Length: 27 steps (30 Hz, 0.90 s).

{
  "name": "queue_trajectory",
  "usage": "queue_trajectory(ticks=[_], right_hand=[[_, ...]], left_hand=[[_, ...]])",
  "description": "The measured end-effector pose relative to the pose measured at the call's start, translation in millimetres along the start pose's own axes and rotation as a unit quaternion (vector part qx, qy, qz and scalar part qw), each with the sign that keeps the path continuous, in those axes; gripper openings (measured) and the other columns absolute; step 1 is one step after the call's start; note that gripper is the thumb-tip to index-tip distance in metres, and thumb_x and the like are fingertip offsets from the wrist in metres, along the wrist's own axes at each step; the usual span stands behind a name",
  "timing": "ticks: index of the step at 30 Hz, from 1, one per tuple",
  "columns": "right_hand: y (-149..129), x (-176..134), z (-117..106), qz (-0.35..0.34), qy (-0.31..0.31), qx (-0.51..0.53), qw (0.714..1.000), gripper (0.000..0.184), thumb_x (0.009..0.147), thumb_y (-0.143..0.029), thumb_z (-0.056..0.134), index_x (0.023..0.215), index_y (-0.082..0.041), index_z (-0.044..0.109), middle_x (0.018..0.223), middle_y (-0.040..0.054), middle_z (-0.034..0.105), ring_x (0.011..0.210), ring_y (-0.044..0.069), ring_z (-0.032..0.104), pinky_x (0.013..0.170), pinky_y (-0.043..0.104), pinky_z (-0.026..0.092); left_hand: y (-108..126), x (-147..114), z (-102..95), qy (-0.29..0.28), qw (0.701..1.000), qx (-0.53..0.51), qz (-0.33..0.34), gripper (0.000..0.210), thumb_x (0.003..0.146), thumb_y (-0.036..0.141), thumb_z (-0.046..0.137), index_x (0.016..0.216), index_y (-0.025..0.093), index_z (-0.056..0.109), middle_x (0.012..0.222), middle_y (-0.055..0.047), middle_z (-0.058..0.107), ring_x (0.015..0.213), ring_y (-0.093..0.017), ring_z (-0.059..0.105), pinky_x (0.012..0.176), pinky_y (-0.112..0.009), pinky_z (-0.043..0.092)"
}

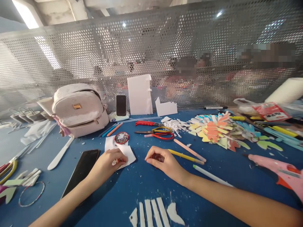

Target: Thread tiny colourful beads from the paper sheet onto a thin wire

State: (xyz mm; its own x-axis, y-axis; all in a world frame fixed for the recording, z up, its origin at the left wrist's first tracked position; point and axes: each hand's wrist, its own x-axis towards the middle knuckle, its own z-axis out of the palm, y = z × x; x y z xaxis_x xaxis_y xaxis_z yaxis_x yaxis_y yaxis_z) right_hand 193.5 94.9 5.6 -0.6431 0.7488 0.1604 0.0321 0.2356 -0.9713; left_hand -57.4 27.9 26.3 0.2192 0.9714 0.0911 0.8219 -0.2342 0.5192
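Note:
My left hand (111, 160) rests at the edge of a sheet of white paper (129, 154), fingers curled in and their tips pressed together. What it may hold is too small to make out. To the right, my right hand (162, 159) hovers over the blue table with thumb and fingertips pinched; anything between them is hidden. A small round red-rimmed dish (121, 138) of speckled bits sits on the paper's far part. Below the hands lie white cut strips (155, 212), with a pointed head piece (133, 217) and a tail-like piece (174, 214) at their ends.
A black phone (82, 167) lies beside my left forearm. Scissors (158, 133), red-handled pliers (148, 123) and several pens (187, 156) are beyond my hands. Coloured paper cutouts (215, 129) and a pink glue gun (274, 168) are right; a white backpack (79, 110) stands at left.

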Motion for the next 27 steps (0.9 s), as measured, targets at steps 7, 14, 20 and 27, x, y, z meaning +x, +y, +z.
queue_trajectory(ticks=[7,14,20,27], right_hand=[[4,-1,0,-0.005,-0.008,-0.013,1.0,0.019,0.088,-0.035,0.066,0.082,-0.017,0.066,0.08,0.0011,0.059,0.069,0.013,0.052,0.06,0.022,0.04],[5,-1,0,-0.015,-0.011,-0.024,1.0,0.017,0.089,-0.033,0.066,0.082,-0.017,0.065,0.08,0.0007,0.059,0.069,0.012,0.051,0.06,0.022,0.039],[-1,-4,1,-0.025,-0.016,-0.035,0.999,0.02,0.089,-0.034,0.062,0.081,-0.016,0.06,0.076,-0.0005,0.054,0.068,0.012,0.049,0.061,0.023,0.037],[-7,-10,0,-0.057,-0.04,-0.028,0.997,0.018,0.094,-0.029,0.053,0.081,-0.018,0.048,0.075,-0.0023,0.046,0.066,0.012,0.043,0.062,0.024,0.036]], left_hand=[[-2,4,5.4,0.0,1.0,0.007,-0.016,0.017,0.088,0.02,0.057,0.079,0.022,0.071,0.086,-0.003,0.071,0.081,-0.021,0.064,0.076,-0.03,0.046],[-4,7,8.5,-0.008,1.0,-0.008,-0.021,0.011,0.083,0.018,0.061,0.075,0.021,0.068,0.08,0.0,0.068,0.067,-0.017,0.059,0.071,-0.029,0.043],[7,7,-14.6,0.025,0.997,-0.068,-0.021,0.009,0.085,0.021,0.06,0.077,0.021,0.065,0.073,0.001,0.067,0.067,-0.017,0.058,0.065,-0.026,0.041],[35,14,22.9,0.072,0.97,-0.232,-0.03,0.014,0.085,0.028,0.061,0.077,0.017,0.062,0.074,-0.003,0.067,0.067,-0.016,0.061,0.064,-0.026,0.048]])
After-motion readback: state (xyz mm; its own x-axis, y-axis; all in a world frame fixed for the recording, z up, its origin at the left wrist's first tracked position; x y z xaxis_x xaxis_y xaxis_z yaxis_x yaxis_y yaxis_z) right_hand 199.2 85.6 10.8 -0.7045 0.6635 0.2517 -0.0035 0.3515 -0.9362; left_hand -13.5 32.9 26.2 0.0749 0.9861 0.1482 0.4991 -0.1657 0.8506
